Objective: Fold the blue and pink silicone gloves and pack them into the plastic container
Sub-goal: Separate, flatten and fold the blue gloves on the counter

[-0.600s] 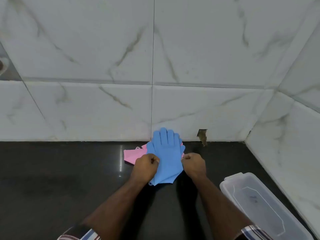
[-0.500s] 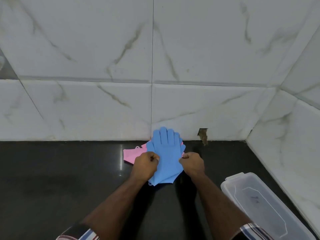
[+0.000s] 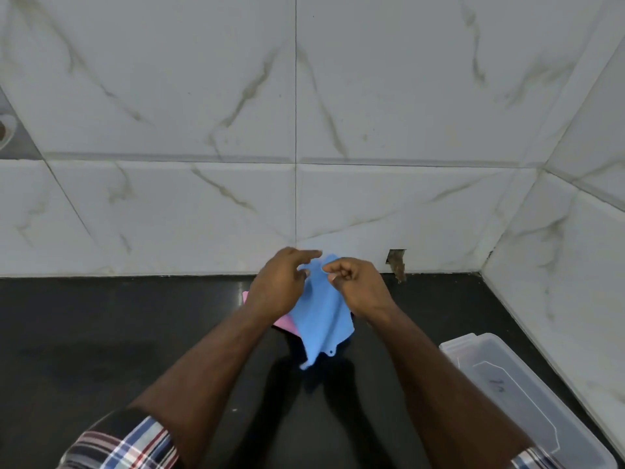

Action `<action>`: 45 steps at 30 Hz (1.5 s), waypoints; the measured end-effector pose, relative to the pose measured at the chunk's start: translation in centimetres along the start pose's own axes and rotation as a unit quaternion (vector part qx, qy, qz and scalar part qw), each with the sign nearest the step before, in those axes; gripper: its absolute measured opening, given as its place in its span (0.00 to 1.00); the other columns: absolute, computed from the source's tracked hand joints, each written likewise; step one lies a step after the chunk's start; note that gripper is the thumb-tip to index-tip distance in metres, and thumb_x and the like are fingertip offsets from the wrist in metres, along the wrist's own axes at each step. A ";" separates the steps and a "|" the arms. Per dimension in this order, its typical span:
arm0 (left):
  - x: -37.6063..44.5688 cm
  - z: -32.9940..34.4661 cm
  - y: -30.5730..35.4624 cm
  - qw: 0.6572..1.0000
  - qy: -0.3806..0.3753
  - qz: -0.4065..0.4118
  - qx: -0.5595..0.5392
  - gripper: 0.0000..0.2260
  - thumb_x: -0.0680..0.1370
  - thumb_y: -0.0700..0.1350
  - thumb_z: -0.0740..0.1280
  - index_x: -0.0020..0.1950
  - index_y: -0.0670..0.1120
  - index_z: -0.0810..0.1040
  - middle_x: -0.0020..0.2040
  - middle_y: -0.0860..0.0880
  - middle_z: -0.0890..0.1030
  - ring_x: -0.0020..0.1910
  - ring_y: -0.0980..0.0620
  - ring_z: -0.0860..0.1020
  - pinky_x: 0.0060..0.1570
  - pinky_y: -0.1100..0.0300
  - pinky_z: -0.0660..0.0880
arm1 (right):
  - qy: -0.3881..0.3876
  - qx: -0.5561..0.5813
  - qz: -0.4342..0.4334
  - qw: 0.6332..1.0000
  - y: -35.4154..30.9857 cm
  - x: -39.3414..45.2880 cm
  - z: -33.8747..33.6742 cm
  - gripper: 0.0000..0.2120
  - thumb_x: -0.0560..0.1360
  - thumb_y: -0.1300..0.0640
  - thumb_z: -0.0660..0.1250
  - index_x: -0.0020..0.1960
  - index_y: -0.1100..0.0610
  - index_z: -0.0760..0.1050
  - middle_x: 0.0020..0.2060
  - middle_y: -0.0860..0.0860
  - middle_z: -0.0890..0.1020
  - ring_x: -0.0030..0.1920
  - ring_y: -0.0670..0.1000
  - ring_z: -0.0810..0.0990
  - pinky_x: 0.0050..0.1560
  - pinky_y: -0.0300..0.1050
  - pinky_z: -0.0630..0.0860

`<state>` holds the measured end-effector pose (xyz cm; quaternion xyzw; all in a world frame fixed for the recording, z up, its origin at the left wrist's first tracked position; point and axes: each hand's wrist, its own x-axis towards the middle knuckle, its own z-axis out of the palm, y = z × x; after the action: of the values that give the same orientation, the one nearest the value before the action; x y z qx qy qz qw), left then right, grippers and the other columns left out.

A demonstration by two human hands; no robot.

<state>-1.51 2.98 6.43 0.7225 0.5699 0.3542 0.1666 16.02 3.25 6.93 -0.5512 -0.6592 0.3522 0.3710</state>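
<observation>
The blue glove hangs lifted off the black counter, cuff end down, its finger end hidden behind my hands. My left hand pinches its upper left edge, forefinger stretched out. My right hand is closed on its upper right edge. A strip of the pink glove shows under my left hand, beside the blue one; whether it lies on the counter or is held I cannot tell. The clear plastic container sits on the counter at the lower right, apart from both hands.
The black counter runs left and toward me. White marble-look wall tiles stand right behind the gloves and along the right side, forming a corner. A small chipped hole marks the wall base.
Both hands have moved up toward the wall and raised the blue glove off the counter; its fingers, seen flat before, are now hidden. Less of the pink glove shows.
</observation>
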 end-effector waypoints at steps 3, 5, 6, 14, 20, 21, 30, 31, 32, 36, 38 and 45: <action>1.0 -2.4 1.1 0.994 -0.033 0.089 0.058 0.15 0.78 0.37 0.67 0.62 0.51 0.82 0.54 0.51 0.78 0.49 0.56 0.73 0.51 0.61 0.72 | -0.023 0.009 -0.036 0.999 -1.6 -0.2 -1.0 0.09 0.79 0.62 0.66 0.52 0.53 0.84 0.46 0.46 0.85 0.50 0.47 0.83 0.52 0.40 0.77; 1.2 -3.5 2.0 0.992 -0.056 0.094 0.058 0.10 0.78 0.39 0.68 0.56 0.49 0.84 0.52 0.51 0.79 0.49 0.56 0.74 0.46 0.63 0.73 | -0.029 0.019 -0.049 0.998 -2.5 -0.6 -1.7 0.09 0.78 0.62 0.67 0.50 0.52 0.84 0.46 0.46 0.86 0.50 0.47 0.83 0.53 0.43 0.79; 1.1 -3.8 2.4 0.994 -0.064 0.082 0.036 0.08 0.78 0.39 0.68 0.54 0.48 0.84 0.51 0.52 0.79 0.49 0.56 0.74 0.42 0.66 0.72 | -0.029 0.026 -0.053 0.998 -2.8 -0.9 -2.0 0.09 0.78 0.62 0.67 0.48 0.51 0.85 0.45 0.46 0.86 0.48 0.46 0.83 0.52 0.42 0.79; -1.4 -3.7 3.2 0.984 -0.150 0.008 -0.095 0.07 0.80 0.42 0.65 0.48 0.51 0.81 0.46 0.58 0.83 0.49 0.57 0.80 0.57 0.55 0.76 | -0.006 0.093 -0.055 0.994 -3.5 -3.5 -3.2 0.09 0.75 0.65 0.71 0.50 0.53 0.82 0.36 0.47 0.84 0.40 0.41 0.82 0.50 0.34 0.78; -3.3 -4.3 4.8 0.972 -0.157 -0.068 -0.164 0.06 0.79 0.42 0.62 0.45 0.44 0.76 0.39 0.52 0.82 0.41 0.54 0.80 0.52 0.54 0.75 | 0.054 0.032 -0.036 0.997 -2.4 -5.3 -3.5 0.11 0.74 0.63 0.69 0.46 0.47 0.81 0.41 0.45 0.85 0.44 0.46 0.83 0.47 0.45 0.81; -3.6 -4.4 5.1 0.971 -0.155 -0.074 -0.168 0.06 0.79 0.42 0.61 0.44 0.43 0.74 0.38 0.51 0.80 0.39 0.54 0.77 0.49 0.54 0.74 | 0.049 0.012 -0.035 0.998 -2.0 -5.8 -3.4 0.12 0.73 0.64 0.68 0.44 0.47 0.80 0.41 0.45 0.85 0.44 0.47 0.84 0.48 0.45 0.81; -5.6 -5.3 6.3 0.937 -0.112 -0.160 -0.289 0.07 0.81 0.44 0.59 0.44 0.46 0.71 0.43 0.45 0.77 0.41 0.47 0.76 0.38 0.55 0.76 | -0.143 0.027 -0.014 0.989 1.3 -13.4 -2.7 0.14 0.70 0.61 0.76 0.51 0.48 0.79 0.44 0.42 0.84 0.46 0.42 0.83 0.48 0.41 0.80; -5.8 -5.6 6.6 0.929 -0.111 -0.181 -0.304 0.07 0.81 0.44 0.59 0.44 0.46 0.71 0.43 0.45 0.78 0.41 0.47 0.77 0.36 0.56 0.76 | -0.114 0.039 -0.018 0.993 1.5 -13.6 -2.6 0.11 0.71 0.59 0.75 0.53 0.51 0.80 0.45 0.45 0.85 0.48 0.45 0.84 0.51 0.45 0.81; -6.1 -5.8 6.7 0.925 -0.109 -0.198 -0.307 0.06 0.81 0.44 0.59 0.45 0.45 0.72 0.44 0.45 0.79 0.41 0.47 0.78 0.35 0.57 0.76 | -0.079 0.042 -0.030 0.996 1.5 -13.7 -2.6 0.09 0.73 0.56 0.74 0.52 0.55 0.81 0.46 0.49 0.86 0.48 0.49 0.85 0.53 0.52 0.82; -6.9 -6.3 5.7 0.974 -0.024 -0.160 -0.158 0.04 0.78 0.46 0.63 0.47 0.48 0.76 0.47 0.51 0.82 0.48 0.49 0.82 0.44 0.55 0.77 | 0.011 0.021 -0.054 0.998 0.1 -13.5 -3.2 0.12 0.75 0.51 0.69 0.46 0.61 0.79 0.40 0.57 0.84 0.43 0.58 0.83 0.47 0.60 0.80; -7.4 -6.7 6.0 0.985 -0.013 -0.116 -0.126 0.05 0.78 0.51 0.66 0.49 0.52 0.79 0.49 0.55 0.83 0.51 0.51 0.82 0.52 0.55 0.76 | 0.010 -0.026 -0.072 0.997 -0.9 -13.2 -3.6 0.15 0.75 0.49 0.67 0.44 0.62 0.76 0.38 0.60 0.81 0.35 0.54 0.77 0.42 0.55 0.77; -9.7 -7.0 8.0 0.983 -0.149 -0.005 -0.109 0.30 0.75 0.53 0.74 0.75 0.56 0.66 0.66 0.60 0.73 0.59 0.64 0.75 0.59 0.67 0.71 | -0.076 -0.183 -0.108 0.974 -3.4 -12.7 -4.4 0.09 0.80 0.53 0.64 0.54 0.54 0.81 0.47 0.49 0.84 0.46 0.49 0.81 0.50 0.46 0.75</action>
<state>-1.70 -9.66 13.30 0.7421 0.5001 0.3016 0.3291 19.82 -9.53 10.72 -0.5069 -0.7942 0.2248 0.2486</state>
